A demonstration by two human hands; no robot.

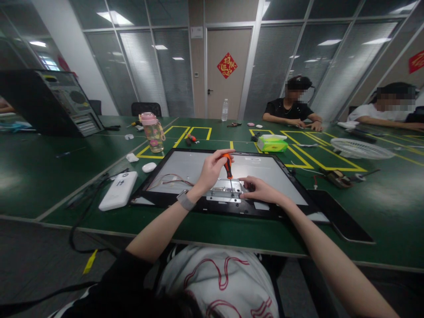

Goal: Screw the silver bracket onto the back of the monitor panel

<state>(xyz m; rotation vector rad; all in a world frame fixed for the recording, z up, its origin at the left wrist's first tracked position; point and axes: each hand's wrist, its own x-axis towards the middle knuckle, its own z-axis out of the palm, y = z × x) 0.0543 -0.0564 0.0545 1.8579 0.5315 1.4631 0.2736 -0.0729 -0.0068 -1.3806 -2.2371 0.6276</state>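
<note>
An opened flat screen panel (185,164) lies on the table before me, its grey metal back facing up inside a black frame. My left hand (213,168) is closed round the orange and black handle of a screwdriver (228,164). The screwdriver stands nearly upright, its tip down at a silvery metal bracket (223,199) near the panel's lower edge. At the bracket's right end, my right hand (260,190) grips it between thumb and curled fingers. Thin cables (172,176) run leftward from the bracket. Whether the tip sits in a screw is too small to tell.
Left of the panel are a white power bank (118,191), a white case (149,167) and a pink-lidded bottle (152,134). A black tablet-like slab (344,216) lies right. Beyond stand a green tissue pack (272,143) and a white fan grille (361,148). Two people sit across.
</note>
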